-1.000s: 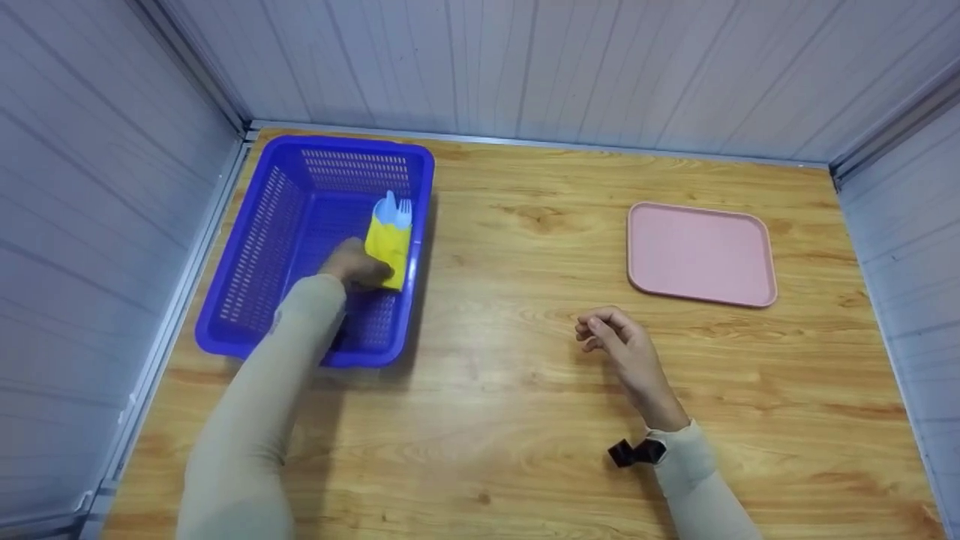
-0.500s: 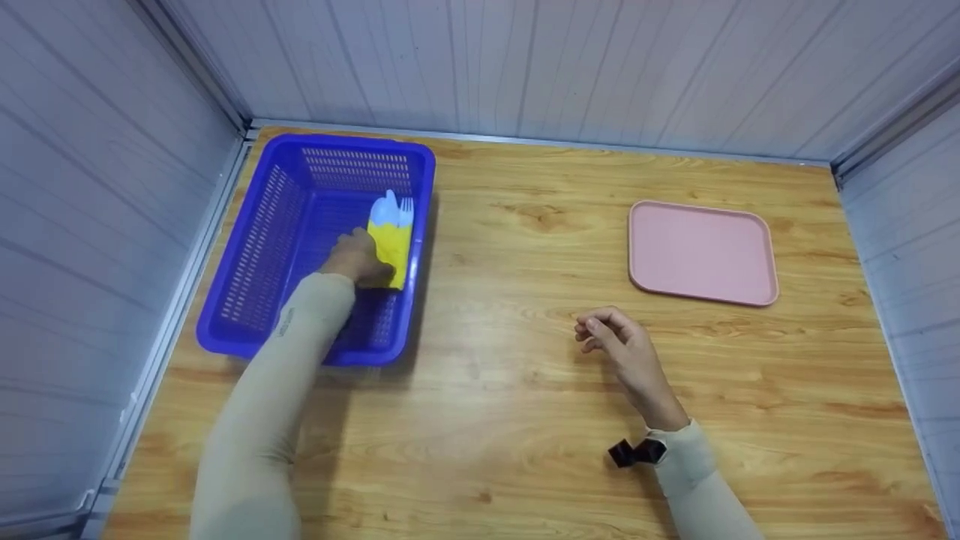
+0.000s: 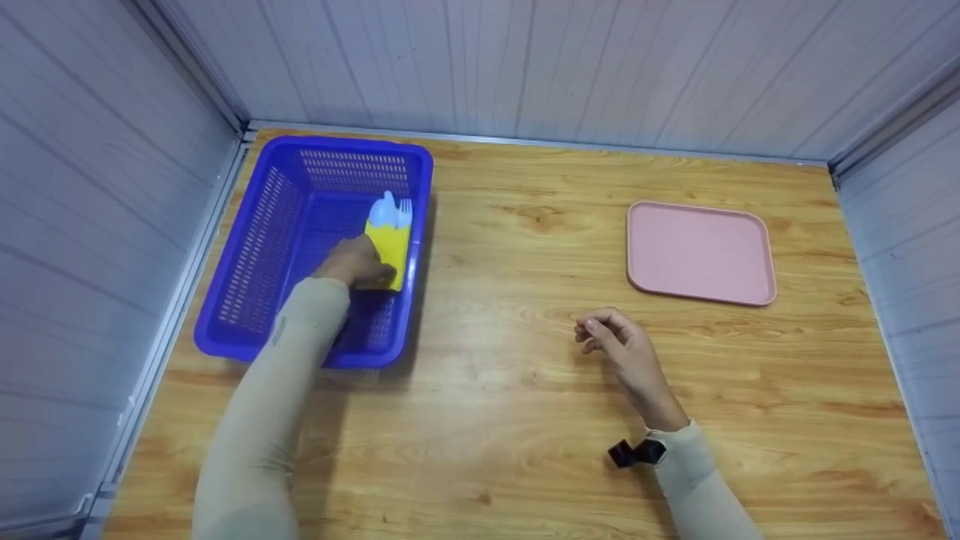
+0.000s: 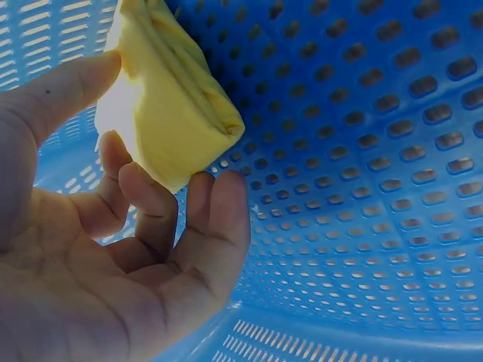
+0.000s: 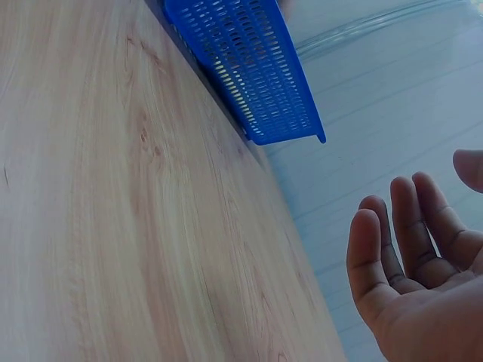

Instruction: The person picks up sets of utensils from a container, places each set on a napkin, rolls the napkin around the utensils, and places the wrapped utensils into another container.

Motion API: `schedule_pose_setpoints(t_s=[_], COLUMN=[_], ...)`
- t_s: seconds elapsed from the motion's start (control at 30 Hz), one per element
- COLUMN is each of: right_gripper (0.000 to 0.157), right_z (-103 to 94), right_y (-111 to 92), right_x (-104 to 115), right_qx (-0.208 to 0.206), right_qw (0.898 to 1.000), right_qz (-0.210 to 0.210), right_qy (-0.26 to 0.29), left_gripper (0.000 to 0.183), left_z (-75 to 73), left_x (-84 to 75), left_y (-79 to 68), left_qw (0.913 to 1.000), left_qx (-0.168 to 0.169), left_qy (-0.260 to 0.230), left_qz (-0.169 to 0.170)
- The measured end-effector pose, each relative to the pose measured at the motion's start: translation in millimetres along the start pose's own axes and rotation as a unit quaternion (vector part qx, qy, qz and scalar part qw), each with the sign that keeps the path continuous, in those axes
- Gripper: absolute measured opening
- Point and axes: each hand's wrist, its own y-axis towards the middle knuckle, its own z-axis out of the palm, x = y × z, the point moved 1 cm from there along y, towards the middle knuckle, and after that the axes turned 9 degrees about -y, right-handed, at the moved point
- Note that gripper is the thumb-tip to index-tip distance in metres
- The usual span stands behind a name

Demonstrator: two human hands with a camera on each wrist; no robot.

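Note:
A folded yellow napkin (image 3: 391, 251) lies along the right inner side of a blue plastic basket (image 3: 425, 172). Out of its far end stick a pale blue spoon (image 3: 382, 213), a fork (image 3: 405, 212) and the tip of what looks like a knife (image 3: 388, 196). My left hand (image 3: 352, 262) reaches into the basket and holds the napkin's near end. In the left wrist view the thumb (image 4: 83, 83) lies on one side of the napkin, the curled fingers at its lower edge. My right hand (image 3: 630, 360) hovers over the table, loosely curled, holding nothing.
A pink tray (image 3: 701, 255) lies at the right of the wooden table (image 3: 510, 337), beyond my right hand. Pale panel walls (image 3: 525, 67) enclose the table at the back and sides. A black device (image 3: 637, 453) is strapped to my right wrist.
My left hand shifts only slightly at the napkin, which stays in about the same place in the basket. The right hand keeps its position.

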Motion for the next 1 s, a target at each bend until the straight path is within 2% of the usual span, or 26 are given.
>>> schedule_pose_setpoints(t_s=[0.17, 0.27, 0.43, 0.5, 0.6, 0.7, 0.83, 0.9, 1.0], right_gripper=[0.031, 0.031, 0.030, 0.028, 0.026, 0.025, 0.026, 0.027, 0.026], right_z=[-1.0, -3.2, -9.4, -12.0, -15.6, -18.0, -19.2, -19.0, -18.6], right_y=[1, 2, 6, 8, 10, 11, 9, 8, 6], right_x=[0, 2, 8, 11, 17, 21, 24, 24, 24], right_qx=[0.000, -0.003, -0.008, -0.015, -0.024, -0.028, -0.031, -0.032, -0.031], right_qw=[1.000, 1.000, 1.000, 1.000, 1.000, 0.999, 0.999, 0.999, 0.999], right_qz=[0.004, 0.004, -0.003, -0.007, -0.014, -0.020, -0.026, -0.028, -0.033], right_qy=[-0.005, -0.008, -0.014, -0.016, -0.014, -0.012, -0.012, -0.013, -0.016], left_gripper=[0.030, 0.033, 0.047, 0.052, 0.047, 0.040, 0.036, 0.035, 0.034], left_z=[-4.1, -10.4, -21.3, -21.9, -16.0, -3.7, 20.8, 34.4, 53.4], left_x=[-4.3, -12.4, -37.9, -49.7, -66.5, -80.4, -93.1, -96.5, -99.0], left_y=[-4.9, -14.6, -47.2, -63.2, -87.7, -112.2, -141.4, -153.2, -165.1], left_qw=[0.9995, 0.9992, 0.9991, 0.9983, 0.9938, 0.9804, 0.9498, 0.9396, 0.9325], left_qx=[-0.010, -0.017, -0.024, -0.036, -0.073, -0.125, -0.192, -0.205, -0.209], left_qy=[0.026, 0.033, 0.024, 0.014, -0.006, -0.012, -0.021, -0.037, -0.056], left_qz=[0.012, 0.015, 0.027, 0.043, 0.083, 0.151, 0.246, 0.272, 0.290])
